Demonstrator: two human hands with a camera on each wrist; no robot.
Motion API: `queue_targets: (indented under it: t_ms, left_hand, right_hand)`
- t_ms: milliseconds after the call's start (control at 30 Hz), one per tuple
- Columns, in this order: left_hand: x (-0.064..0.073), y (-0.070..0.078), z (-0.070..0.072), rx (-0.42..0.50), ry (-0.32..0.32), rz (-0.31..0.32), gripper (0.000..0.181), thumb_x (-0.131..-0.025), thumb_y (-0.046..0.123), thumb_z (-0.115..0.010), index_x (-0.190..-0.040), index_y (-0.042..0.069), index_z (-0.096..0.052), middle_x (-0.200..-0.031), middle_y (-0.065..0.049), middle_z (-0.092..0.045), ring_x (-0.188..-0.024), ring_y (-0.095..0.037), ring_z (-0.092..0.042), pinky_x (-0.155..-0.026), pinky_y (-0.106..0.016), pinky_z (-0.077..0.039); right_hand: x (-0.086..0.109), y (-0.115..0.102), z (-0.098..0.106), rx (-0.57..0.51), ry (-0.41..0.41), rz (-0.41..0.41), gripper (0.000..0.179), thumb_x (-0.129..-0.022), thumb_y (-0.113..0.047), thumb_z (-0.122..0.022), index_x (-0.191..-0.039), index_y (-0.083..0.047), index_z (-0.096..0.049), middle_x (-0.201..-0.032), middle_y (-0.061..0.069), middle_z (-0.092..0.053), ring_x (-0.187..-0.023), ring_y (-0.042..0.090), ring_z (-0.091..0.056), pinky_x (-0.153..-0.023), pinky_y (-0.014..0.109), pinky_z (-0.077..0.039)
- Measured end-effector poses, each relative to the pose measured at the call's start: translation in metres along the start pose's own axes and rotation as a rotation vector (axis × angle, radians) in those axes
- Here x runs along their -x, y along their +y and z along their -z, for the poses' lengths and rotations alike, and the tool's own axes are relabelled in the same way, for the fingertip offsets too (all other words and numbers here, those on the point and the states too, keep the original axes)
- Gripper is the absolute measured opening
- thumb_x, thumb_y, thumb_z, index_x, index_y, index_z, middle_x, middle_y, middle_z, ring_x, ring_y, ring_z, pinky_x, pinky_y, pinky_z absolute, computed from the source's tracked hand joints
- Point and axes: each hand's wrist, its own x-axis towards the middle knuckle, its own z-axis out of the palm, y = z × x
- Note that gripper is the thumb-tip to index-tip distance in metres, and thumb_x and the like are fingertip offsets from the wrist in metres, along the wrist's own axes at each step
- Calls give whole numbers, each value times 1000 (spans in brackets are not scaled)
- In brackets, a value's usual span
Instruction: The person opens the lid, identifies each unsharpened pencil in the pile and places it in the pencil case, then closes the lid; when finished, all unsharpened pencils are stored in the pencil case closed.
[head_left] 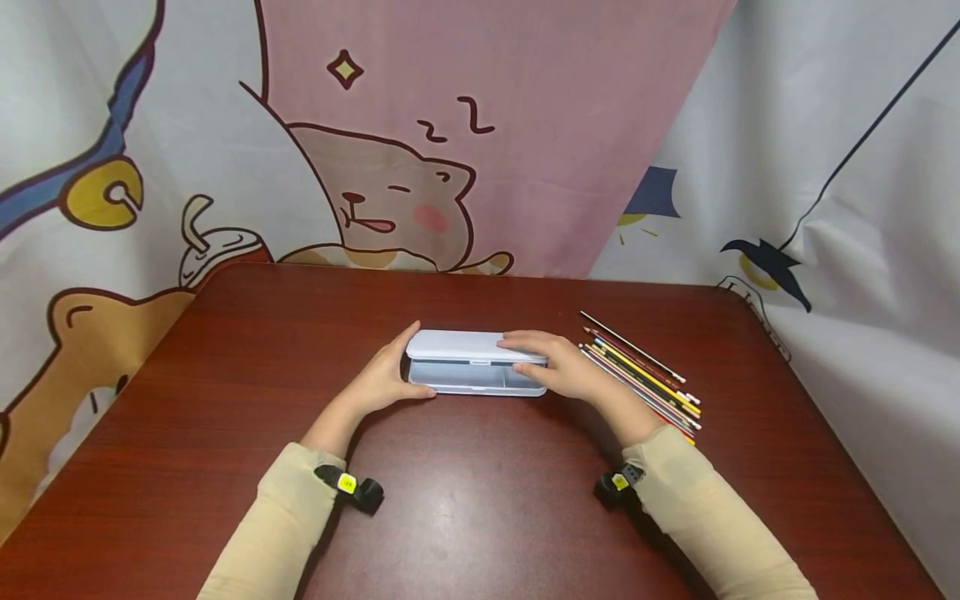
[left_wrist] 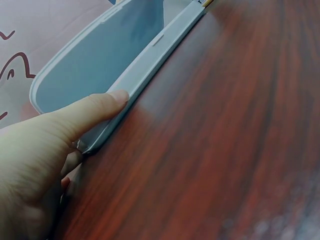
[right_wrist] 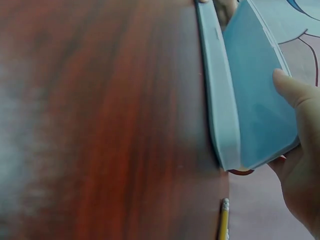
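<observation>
A pale blue-white pencil case [head_left: 457, 375] lies on the table in the head view, its hinged lid [head_left: 457, 342] raised partway above the base. The inside that shows holds nothing, and a divider stands toward its right end. At the left end, my left hand [head_left: 381, 377] grips the base, with the thumb [left_wrist: 107, 102] on the front wall and the other fingers mostly hidden behind. My right hand [head_left: 567, 367] holds the lid's right end, fingers over the top and thumb [right_wrist: 290, 89] at its front edge.
Several pencils [head_left: 647, 375] lie side by side to the right of the case, partly under the right forearm. The reddish-brown table [head_left: 480, 500] backs onto a curtain [head_left: 555, 125] with cartoon prints. Each wrist wears a black strapped camera.
</observation>
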Motion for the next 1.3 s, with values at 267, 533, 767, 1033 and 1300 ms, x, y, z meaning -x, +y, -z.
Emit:
queue_targets:
  t_ms: [267, 533, 767, 1033, 1300]
  left_hand:
    - [0, -1, 0, 22, -7, 21, 120, -64, 26, -90, -154, 7, -13, -152, -19, -26, -136, -36, -27, -107, -53, -24]
    - [-1, -5, -2, 33, 8, -11, 124, -63, 22, -91, -153, 4, -8, -143, -20, -42, -133, -33, -36, -107, -50, -25]
    - [-1, -5, -3, 63, 17, -42, 128, -62, 20, -92, -152, 2, -4, -142, -17, -44, -132, -29, -36, -108, -49, -24]
    - [-3, -6, -4, 66, 17, -52, 132, -61, 21, -92, -153, 6, 1, -141, -16, -46, -133, -27, -36, -108, -48, -24]
    - [-3, -6, -2, 54, 21, -45, 131, -61, 22, -92, -153, 4, 0, -141, -16, -46, -133, -27, -35, -109, -48, -22]
  right_hand:
    - [-9, 2, 7, -147, 59, -66, 35, -91, -11, -67, -126, -8, -64, -126, 7, -61, -120, 22, -52, -98, 44, -40]
    - [-19, -3, 13, -284, 132, -199, 30, -91, -9, -66, -121, -4, -66, -119, 10, -65, -108, 23, -57, -88, 43, -45]
    - [-29, 13, 13, -290, 214, -225, 27, -90, -11, -68, -116, -4, -69, -114, 6, -66, -106, 19, -58, -87, 39, -45]
    - [-38, 18, 16, -412, 317, -343, 26, -88, -13, -70, -112, -5, -71, -114, 8, -66, -105, 21, -56, -91, 41, -42]
    - [-50, 24, 17, -419, 365, -411, 28, -88, -22, -71, -112, -7, -71, -113, 5, -66, -104, 19, -57, -91, 40, -42]
